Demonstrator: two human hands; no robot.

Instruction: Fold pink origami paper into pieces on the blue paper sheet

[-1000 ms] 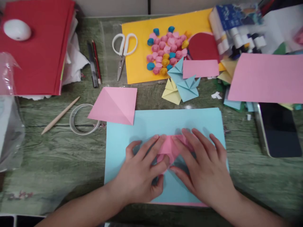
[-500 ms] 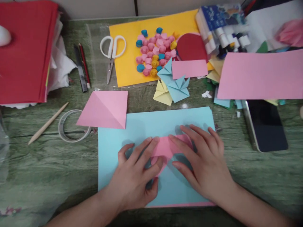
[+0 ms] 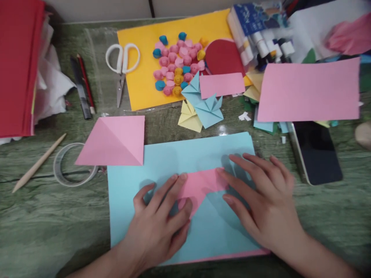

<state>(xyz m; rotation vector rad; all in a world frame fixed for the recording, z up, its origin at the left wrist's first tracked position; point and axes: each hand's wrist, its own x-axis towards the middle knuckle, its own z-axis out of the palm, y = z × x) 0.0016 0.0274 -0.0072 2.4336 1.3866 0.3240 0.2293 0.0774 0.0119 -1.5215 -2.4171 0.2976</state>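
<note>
A folded piece of pink paper (image 3: 199,181) lies on the light blue sheets (image 3: 226,235), with a long flap along its top and a slanted edge below. My left hand (image 3: 158,220) rests over its left part, fingers apart and fingertips pressing it down. That hand hides the paper's left end. My right hand (image 3: 266,200) is open, its index fingertip touching the right end of the top flap and its thumb just below. A creased pink paper square (image 3: 121,139) overlaps the upper left corner of the blue sheets.
White-handled scissors (image 3: 121,69) lie partly on yellow paper (image 3: 139,92), beside small paper flowers (image 3: 174,63). Folded blue paper pieces (image 3: 210,110) sit behind the blue sheets. At right is a phone (image 3: 315,154) under a pink sheet (image 3: 310,90); at left, a tape roll (image 3: 59,170) and pointed wooden stick (image 3: 39,164).
My right index finger has slid rightward along the flap to its end, exposing more pink paper. My left hand keeps its place on the paper. The whole view has shifted slightly.
</note>
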